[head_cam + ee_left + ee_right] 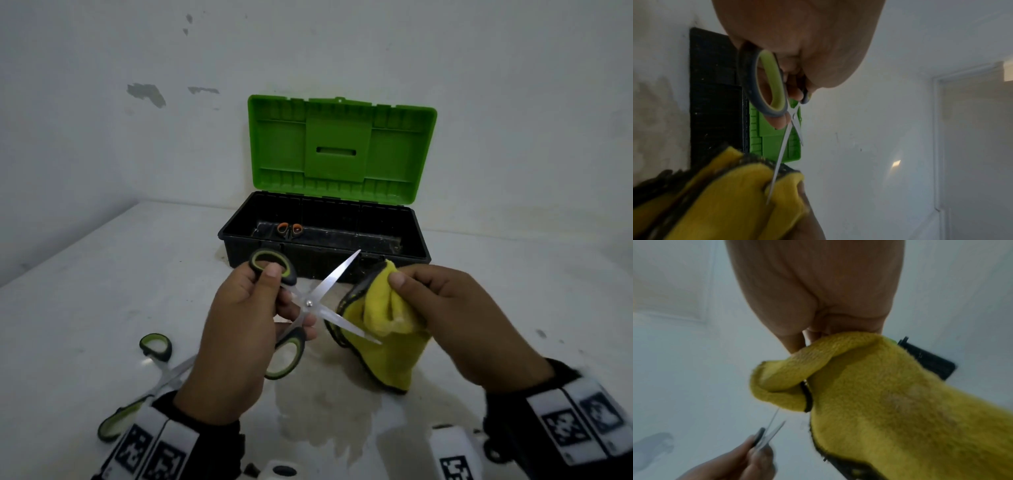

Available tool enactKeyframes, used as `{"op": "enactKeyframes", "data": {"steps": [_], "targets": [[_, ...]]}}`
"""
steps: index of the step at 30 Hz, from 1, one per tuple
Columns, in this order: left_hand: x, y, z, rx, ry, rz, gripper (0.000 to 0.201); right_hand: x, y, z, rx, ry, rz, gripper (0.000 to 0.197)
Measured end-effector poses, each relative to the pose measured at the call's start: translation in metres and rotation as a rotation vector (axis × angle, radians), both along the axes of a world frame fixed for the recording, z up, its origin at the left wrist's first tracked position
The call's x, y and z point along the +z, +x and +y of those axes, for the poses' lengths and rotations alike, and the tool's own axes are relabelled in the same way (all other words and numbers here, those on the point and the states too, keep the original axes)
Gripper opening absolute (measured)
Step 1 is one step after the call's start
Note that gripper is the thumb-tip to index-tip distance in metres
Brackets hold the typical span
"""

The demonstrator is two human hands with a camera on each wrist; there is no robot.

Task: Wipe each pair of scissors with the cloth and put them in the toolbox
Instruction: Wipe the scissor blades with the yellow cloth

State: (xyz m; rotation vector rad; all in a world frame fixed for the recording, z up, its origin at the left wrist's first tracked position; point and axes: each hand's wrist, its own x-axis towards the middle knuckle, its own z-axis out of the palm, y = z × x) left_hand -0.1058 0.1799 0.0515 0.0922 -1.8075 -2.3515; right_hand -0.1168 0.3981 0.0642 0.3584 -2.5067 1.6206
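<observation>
Yellow fleecy cloth (383,329) bunched in right hand (455,318), wiping lower blade of open green-handled steel scissors (310,303); left hand (236,329) fingers grip handles. Next: wipe 2nd blade, then into black toolbox w/ green lid (376,263).

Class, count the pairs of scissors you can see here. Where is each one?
3. Green-handled scissors held open in the left hand; a second green-handled pair on the table; an orange-handled pair inside the toolbox, where more may be hidden.

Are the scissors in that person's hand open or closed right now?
Open. The scissors in the left hand have their two blades spread in a V, one pointing toward the toolbox, the other lying against the yellow cloth.
</observation>
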Motion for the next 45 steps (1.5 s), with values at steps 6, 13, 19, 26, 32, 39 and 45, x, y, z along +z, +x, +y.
{"op": "enactKeyframes", "data": {"steps": [6, 13, 19, 26, 32, 39, 45], "targets": [[-0.005, 0.001, 0.015, 0.082, -0.052, -0.019, 0.028, -0.001, 0.008, -0.027, 0.119, -0.073, -0.109, 0.032], [-0.008, 0.002, 0.016, 0.144, -0.148, 0.039, 0.027, -0.006, 0.012, -0.034, 0.134, -0.092, -0.123, 0.015], [-0.010, 0.005, 0.019, 0.176, -0.332, 0.141, 0.026, -0.005, 0.008, -0.038, 0.162, 0.061, -0.228, 0.024], [-0.010, 0.005, 0.017, 0.208, -0.292, 0.077, 0.027, -0.004, 0.003, -0.039, 0.233, 0.152, -0.240, 0.034], [-0.009, 0.005, 0.017, 0.208, -0.250, 0.058, 0.027, 0.001, 0.008, -0.034, 0.254, 0.213, -0.225, 0.031], [-0.006, 0.000, 0.014, 0.168, -0.082, 0.018, 0.027, 0.004, 0.014, -0.020, 0.220, 0.246, -0.228, 0.030], [-0.009, -0.001, 0.020, 0.146, -0.034, 0.016, 0.026, 0.007, 0.014, -0.001, 0.174, 0.259, -0.262, 0.028]]}}
